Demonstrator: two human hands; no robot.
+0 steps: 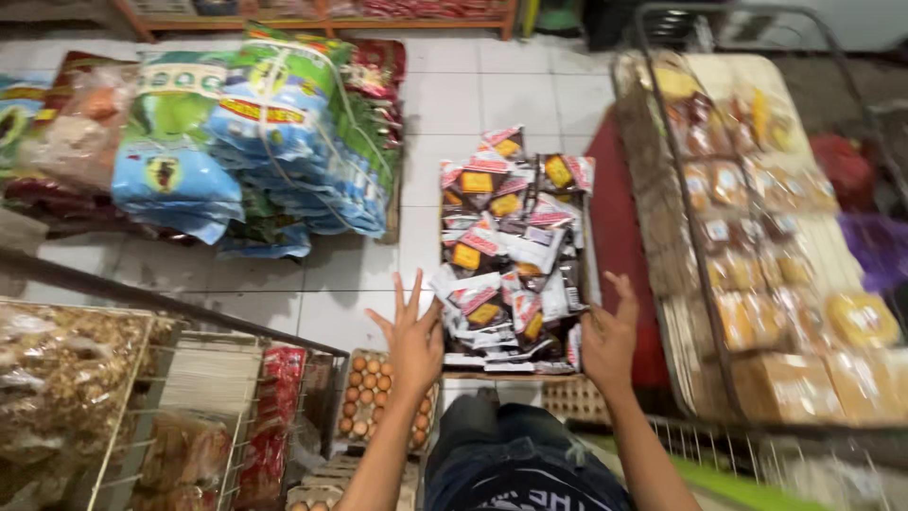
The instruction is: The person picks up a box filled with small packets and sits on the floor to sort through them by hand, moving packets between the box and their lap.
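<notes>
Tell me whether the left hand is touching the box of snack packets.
Touching. The head view shows the left hand pressed against the near left corner of the box of snack packets, its fingers spread upward, no floor visible between them.

Tray of brown eggs (383, 402) just below the left fingers. Wire basket of bagged snacks (66, 378) far left of them. Stacked blue-green sacks (255, 132) up-left, beyond the fingertips, on white tile floor (473, 95). Wire rack of wrapped breads (757, 237) right of the right fingers.
</notes>
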